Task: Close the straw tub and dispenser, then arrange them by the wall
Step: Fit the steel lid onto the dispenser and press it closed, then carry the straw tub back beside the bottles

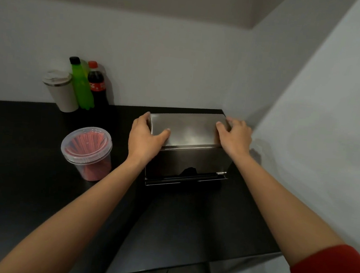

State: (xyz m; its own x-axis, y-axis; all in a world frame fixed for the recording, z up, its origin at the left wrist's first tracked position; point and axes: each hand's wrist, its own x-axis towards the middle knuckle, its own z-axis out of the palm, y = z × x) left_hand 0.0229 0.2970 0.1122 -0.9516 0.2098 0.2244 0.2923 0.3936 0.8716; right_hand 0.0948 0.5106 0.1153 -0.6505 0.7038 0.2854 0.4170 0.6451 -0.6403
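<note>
**Dispenser held at both ends, close to the corner**

At the far left, by the back wall (159, 58), a lidded cup (62, 92), a green bottle (82, 86) and a cola bottle (97, 86) are standing close together on the black counter (31, 156). They could be knocked over if the tub is later pushed toward the wall without care.

Nearer, the straw tub (87, 153) is seen with red straws inside and a clear lid on top. Whether the lid is fully pressed down cannot be told; if it is not, it may come off when the tub is moved.

Right of the tub, the left hand (145, 138) is laid on the left end of the steel dispenser (187, 145), fingers curled over the far edge, thumb on the closed lid. The right hand (234, 136) is pressed on the right end in the same way, half open.

The dispenser is at the far right of the counter, near the corner. The steel is probably smooth, so the hands could slip. The fingers of the right hand are just beside the side wall (317, 126) and could be pinched if the dispenser is pushed further right. A dark piece (190, 171) is showing at the front slot and could be caught.
</note>
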